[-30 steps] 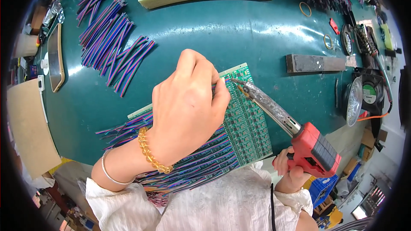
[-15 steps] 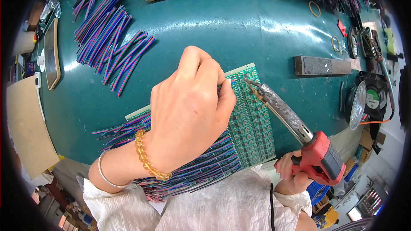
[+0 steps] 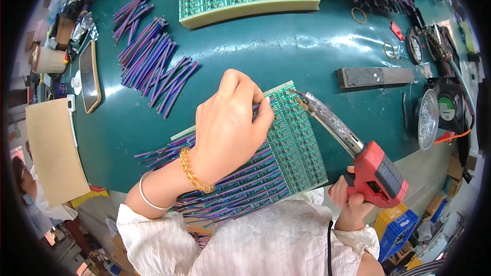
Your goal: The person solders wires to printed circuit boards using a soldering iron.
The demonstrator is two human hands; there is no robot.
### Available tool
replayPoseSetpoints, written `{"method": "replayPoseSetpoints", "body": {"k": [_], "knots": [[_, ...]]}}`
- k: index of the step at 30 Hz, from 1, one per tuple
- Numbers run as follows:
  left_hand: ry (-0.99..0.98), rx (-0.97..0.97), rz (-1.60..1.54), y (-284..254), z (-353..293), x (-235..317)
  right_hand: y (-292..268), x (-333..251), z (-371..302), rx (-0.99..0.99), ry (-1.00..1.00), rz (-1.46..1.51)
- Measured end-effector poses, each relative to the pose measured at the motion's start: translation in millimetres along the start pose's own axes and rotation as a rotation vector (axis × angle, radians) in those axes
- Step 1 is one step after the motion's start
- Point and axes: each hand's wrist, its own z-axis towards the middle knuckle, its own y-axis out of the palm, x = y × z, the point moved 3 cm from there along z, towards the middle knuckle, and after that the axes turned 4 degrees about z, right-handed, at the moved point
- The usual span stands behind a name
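My left hand (image 3: 230,122), wearing a yellow bead bracelet and a bangle, is closed in a pinch over the far part of a green circuit board (image 3: 302,145). Between its fingertips shows a bit of multicoloured wire (image 3: 271,100), its end on the board; the rest is hidden by the hand. Rows of similar wires (image 3: 250,174) stretch leftward from the board. My right hand (image 3: 350,197) grips the handle of a red soldering gun (image 3: 378,174). Its tip points at the board's far right corner, just right of my left fingertips; contact there cannot be made out.
Loose wire bundles (image 3: 148,61) lie at the far left, with a phone (image 3: 90,76) beside them. A stack of circuit boards (image 3: 250,7) stands at the back. Rightward are a dark grey bar (image 3: 376,77), a metal dish (image 3: 427,119), a fan (image 3: 450,107) and another iron on its stand (image 3: 437,46).
The whole view has shifted, bringing more of the board stack into sight. The soldering tip has moved slightly toward the board's far edge. Both hands keep their grips.
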Motion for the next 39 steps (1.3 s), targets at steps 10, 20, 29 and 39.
{"method": "replayPoseSetpoints", "body": {"k": [10, 20, 29, 39], "knots": [[0.010, -0.097, 0.187, -27, 1, -5, 3, 11, 5, -0.015, -0.211, 0.062], [0.030, 0.180, 0.303, -63, -11, -65, -7, 18, 7, -0.089, -0.278, 0.155], [0.281, 0.146, 0.791, -54, -2, -63, -4, 16, 4, -0.073, -0.302, 0.148], [0.066, 0.134, -0.273, -42, -17, 2, -5, 11, 0, -0.090, -0.305, 0.102]]}}
